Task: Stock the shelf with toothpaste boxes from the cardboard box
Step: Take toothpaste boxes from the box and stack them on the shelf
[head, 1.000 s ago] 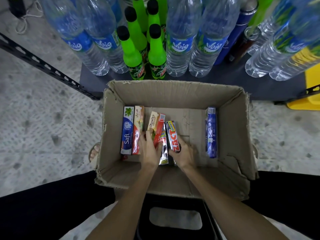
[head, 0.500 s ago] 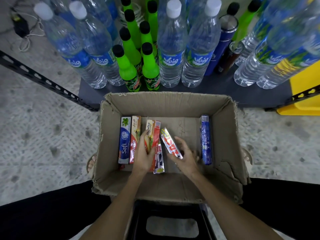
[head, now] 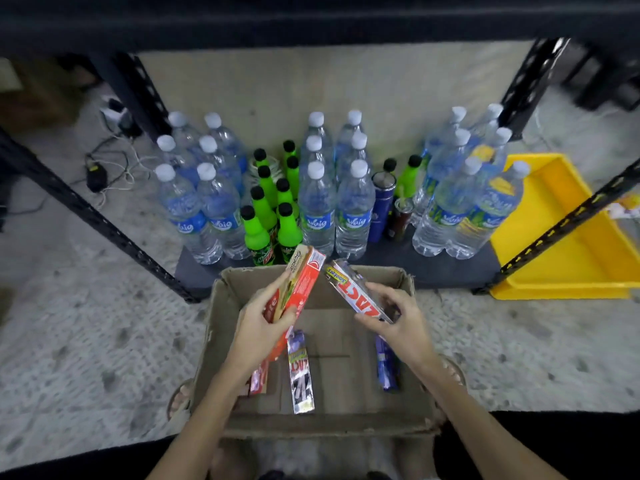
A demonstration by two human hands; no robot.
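Two red and cream toothpaste boxes (head: 302,282) are gripped by the curled fingers (head: 289,315) of the left hand (head: 258,336). A white-and-red toothpaste box (head: 356,294) is pinched by the right hand (head: 401,327). Both are held above the open brown cardboard box (head: 412,403); at twelve o'clock, the dark metal shelf (head: 443,268) is crowded with clear water bottles (head: 317,209).

toothpaste boxes (head: 300,373) in carton (head: 221,344) – 3 seen | held above carton – 3: left hand (head: 258,329) 2, right hand (head: 398,323) 1 | green bottles (head: 255,235) behind carton – about 10 | yellow tray (head: 568,271) – 1
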